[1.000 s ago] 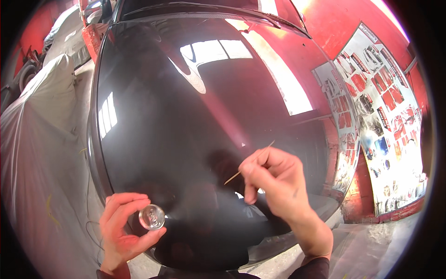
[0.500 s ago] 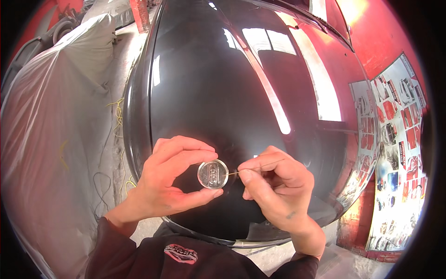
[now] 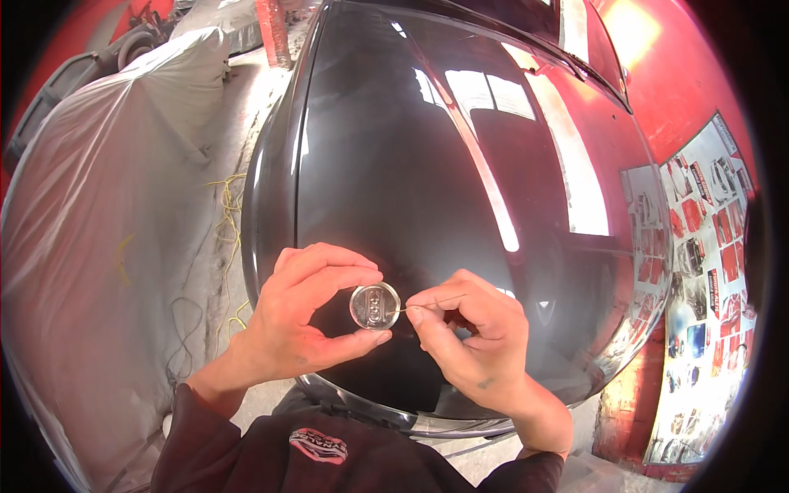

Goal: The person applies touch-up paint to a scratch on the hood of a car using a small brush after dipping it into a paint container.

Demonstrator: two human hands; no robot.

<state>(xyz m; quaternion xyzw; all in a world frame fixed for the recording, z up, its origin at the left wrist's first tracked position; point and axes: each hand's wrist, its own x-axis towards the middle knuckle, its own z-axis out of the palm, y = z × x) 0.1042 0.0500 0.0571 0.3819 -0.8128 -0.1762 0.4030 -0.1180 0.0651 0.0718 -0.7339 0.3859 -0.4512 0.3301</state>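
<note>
Between the thumb and fingers of my left hand (image 3: pixel 300 316) is a small round shallow metal cup (image 3: pixel 368 313), gripped by its rim with its face toward me. Raised markings show on its face. My right hand (image 3: pixel 477 345) pinches a thin, tan, stick-like tool (image 3: pixel 399 310). The tool's tip reaches over the right side of the cup; whether it touches the inside I cannot tell. Below both hands lies the glossy dark car hood (image 3: pixel 370 197).
Left of the car stands something large draped in pale plastic sheeting (image 3: pixel 107 230). A yellow cord (image 3: pixel 234 218) lies on the floor between them. At the right, a poster with pictures (image 3: pixel 707 287) hangs by the red wall (image 3: pixel 657 74).
My right hand has moved left, bringing the tool's tip further over the cup. The left hand stays nearly where it was. The view has shifted a little, so the surroundings sit further right.
</note>
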